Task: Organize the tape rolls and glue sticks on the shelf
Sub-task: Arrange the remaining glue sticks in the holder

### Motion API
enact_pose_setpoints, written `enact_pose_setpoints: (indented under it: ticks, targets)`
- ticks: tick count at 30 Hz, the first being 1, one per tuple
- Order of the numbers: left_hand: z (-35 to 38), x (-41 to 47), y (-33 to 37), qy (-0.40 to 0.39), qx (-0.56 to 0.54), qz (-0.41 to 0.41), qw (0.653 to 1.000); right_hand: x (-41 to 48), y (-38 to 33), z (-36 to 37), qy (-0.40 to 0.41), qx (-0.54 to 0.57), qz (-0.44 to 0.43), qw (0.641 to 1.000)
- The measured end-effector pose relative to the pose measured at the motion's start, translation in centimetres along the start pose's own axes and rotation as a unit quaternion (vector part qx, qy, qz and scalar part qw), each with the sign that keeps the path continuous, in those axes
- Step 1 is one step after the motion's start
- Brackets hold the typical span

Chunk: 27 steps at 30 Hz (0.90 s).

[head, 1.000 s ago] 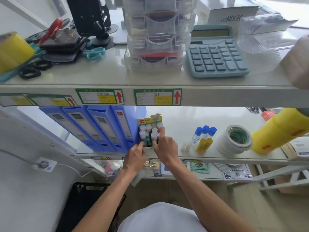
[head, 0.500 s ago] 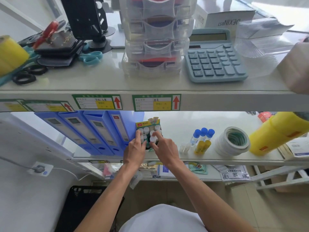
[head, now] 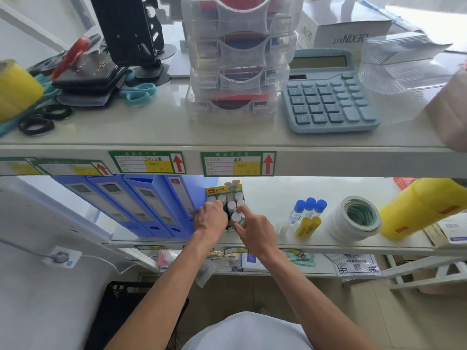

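Observation:
On the lower shelf (head: 316, 238) stands a green and yellow glue stick box (head: 223, 191) holding several white-capped glue sticks. My left hand (head: 211, 220) grips the box's left side. My right hand (head: 252, 229) pinches the front glue stick (head: 236, 217), with the index finger stretched over the caps. To the right stand blue-capped glue bottles (head: 307, 214) with yellow labels. Beyond them lie a stack of white tape rolls (head: 353, 219) and a sleeve of yellow tape rolls (head: 424, 205). One more yellow tape roll (head: 17, 88) sits at the upper shelf's left end.
Blue binders (head: 141, 203) stand directly left of the box. The upper shelf carries clear stacked drawers (head: 237, 72), a blue calculator (head: 328, 97), scissors (head: 137, 92) and a black stand (head: 131, 29). Papers and bags lie below, beside a black basket (head: 121, 311).
My left hand has moved from the box's front corner up along its left side. My right hand has shifted from the top of the sticks to the front stick.

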<state>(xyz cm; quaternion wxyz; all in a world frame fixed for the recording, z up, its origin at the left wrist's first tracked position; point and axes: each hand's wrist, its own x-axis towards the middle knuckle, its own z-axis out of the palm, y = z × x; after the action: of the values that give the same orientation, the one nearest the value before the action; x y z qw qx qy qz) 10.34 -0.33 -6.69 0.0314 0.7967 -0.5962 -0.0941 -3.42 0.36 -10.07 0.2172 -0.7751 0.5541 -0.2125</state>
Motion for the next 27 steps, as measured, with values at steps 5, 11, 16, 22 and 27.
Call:
enact_pose_setpoints:
  ticks: [5, 11, 16, 22, 27]
  targets:
    - [0.2, 0.1, -0.5, 0.006, 0.004, 0.025, 1.000, -0.2, -0.3, -0.6, 0.013, 0.024, 0.005, 1.000]
    - [0.2, -0.6, -1.9, 0.007, -0.060, 0.068, 0.996, 1.1, -1.8, -2.4, 0.076, 0.095, -0.001, 0.993]
    - [1.3, -1.5, -3.6, 0.055, -0.105, 0.103, 0.988, 2.4, -3.0, -3.5, 0.095, 0.140, -0.016, 0.985]
    - [2.7, -3.1, -4.4, 0.085, -0.127, 0.125, 0.980, 3.7, -4.1, -2.5, 0.057, 0.141, -0.016, 0.988]
    - [3.5, -3.5, -5.4, 0.049, -0.207, 0.129, 0.969, 4.2, -3.9, -0.9, -0.028, 0.045, -0.006, 0.999]
